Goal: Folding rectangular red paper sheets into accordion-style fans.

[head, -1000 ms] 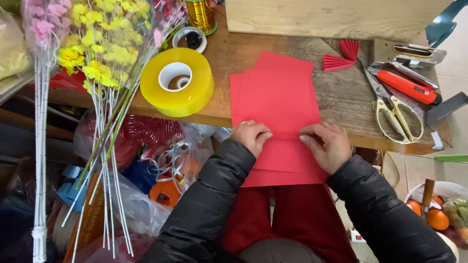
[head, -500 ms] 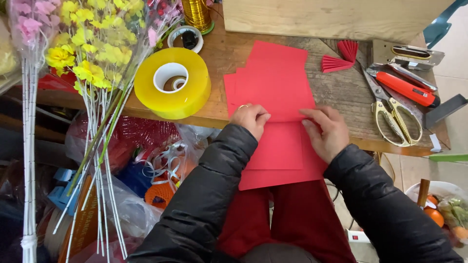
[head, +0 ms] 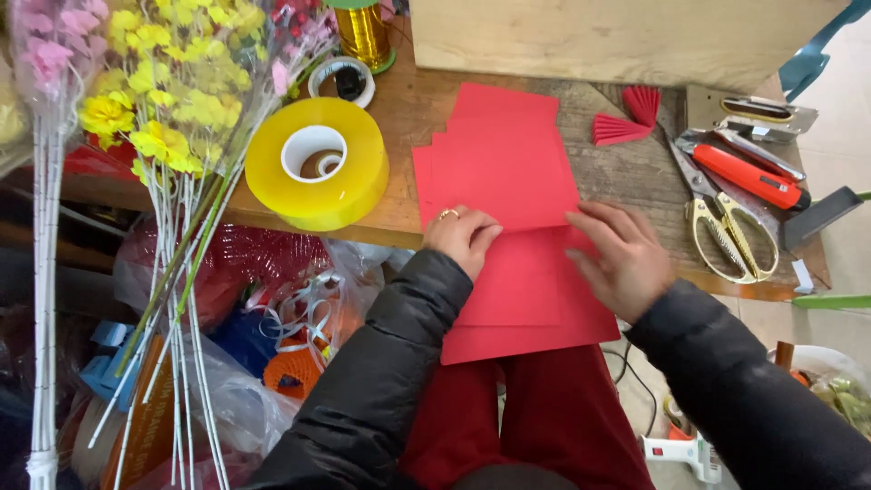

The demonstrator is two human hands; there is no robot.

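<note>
A stack of red paper sheets (head: 508, 172) lies on the wooden table (head: 413, 118) and hangs over its front edge toward my lap. My left hand (head: 461, 238), a ring on one finger, presses on the left side of the top sheet. My right hand (head: 621, 259) lies flat on the right side, fingers pointing left along a fold line. Both hands touch the same sheet at the table's edge. Neither hand grips it.
A big yellow tape roll (head: 318, 163) sits left of the paper. Artificial flower stems (head: 172, 109) stand at the far left. Gold-handled scissors (head: 726, 227), a red utility knife (head: 748, 172) and a folded red paper fan (head: 626, 122) lie to the right. Bags of ribbon (head: 290, 318) sit below the table.
The view shifted slightly. My hands slid outward along the fold on the top red sheet, the right one now lying flatter and farther right.
</note>
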